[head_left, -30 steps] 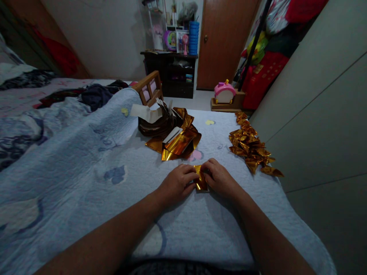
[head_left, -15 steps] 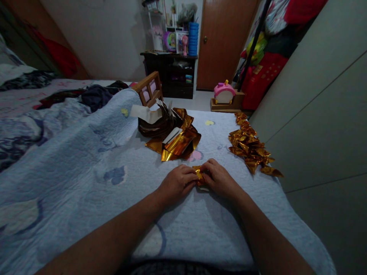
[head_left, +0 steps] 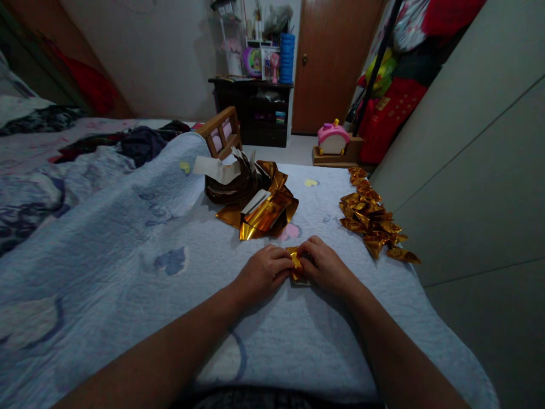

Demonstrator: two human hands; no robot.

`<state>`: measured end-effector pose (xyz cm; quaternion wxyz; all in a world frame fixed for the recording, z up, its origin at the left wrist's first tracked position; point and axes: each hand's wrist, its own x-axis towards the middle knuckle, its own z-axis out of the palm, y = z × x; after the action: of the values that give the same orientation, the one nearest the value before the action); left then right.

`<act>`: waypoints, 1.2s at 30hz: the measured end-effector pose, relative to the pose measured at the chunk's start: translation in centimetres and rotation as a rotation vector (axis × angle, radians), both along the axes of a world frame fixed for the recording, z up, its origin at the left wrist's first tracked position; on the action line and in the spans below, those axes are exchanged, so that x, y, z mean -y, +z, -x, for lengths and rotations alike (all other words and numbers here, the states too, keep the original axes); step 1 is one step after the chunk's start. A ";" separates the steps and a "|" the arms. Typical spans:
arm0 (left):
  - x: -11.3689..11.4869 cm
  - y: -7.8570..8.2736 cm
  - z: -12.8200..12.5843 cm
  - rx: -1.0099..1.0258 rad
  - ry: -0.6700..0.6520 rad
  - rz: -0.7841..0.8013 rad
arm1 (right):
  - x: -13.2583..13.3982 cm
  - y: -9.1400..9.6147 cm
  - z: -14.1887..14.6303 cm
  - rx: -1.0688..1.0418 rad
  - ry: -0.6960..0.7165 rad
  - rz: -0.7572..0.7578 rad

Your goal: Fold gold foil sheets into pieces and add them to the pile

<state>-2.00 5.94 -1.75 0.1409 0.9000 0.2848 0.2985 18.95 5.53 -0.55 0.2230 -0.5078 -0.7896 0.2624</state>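
Observation:
A small folded sheet of gold foil paper (head_left: 297,266) lies on the light-blue bedspread (head_left: 289,341), a pale edge showing at its near side. My left hand (head_left: 269,267) grips its left side with bent fingers. From the right, my right hand (head_left: 323,262) closes on the same sheet, its fingertips pressing the far part. Both hands partly hide the paper. Beyond them sits a loose stack of gold foil sheets (head_left: 272,213) with pale backs. Along the bed's right edge lies a pile of folded gold foil pieces (head_left: 370,218).
A wooden bed rail (head_left: 219,132) rises behind the stack. Farther back stand a dark cabinet (head_left: 251,122) and a brown door (head_left: 334,68). A pink and white toy (head_left: 333,139) is past the bed's far edge. A pale wardrobe (head_left: 477,187) borders the right side.
The near flap of the gold foil paper has come down slightly toward me, covering more of the pale strip. Both hands stay almost in place.

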 end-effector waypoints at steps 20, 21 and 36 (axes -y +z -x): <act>-0.1 -0.1 -0.1 0.006 -0.011 0.001 | -0.1 0.1 0.2 0.011 -0.021 0.019; -0.1 -0.1 -0.1 0.004 -0.012 -0.001 | -0.1 0.1 0.2 0.012 -0.021 0.016; -0.2 -0.4 0.0 -0.012 0.003 0.008 | -0.2 0.3 0.2 0.023 -0.013 0.020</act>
<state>-1.98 6.09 -2.13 0.1422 0.9008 0.2881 0.2923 18.72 5.69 -0.29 0.2106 -0.5180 -0.7862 0.2631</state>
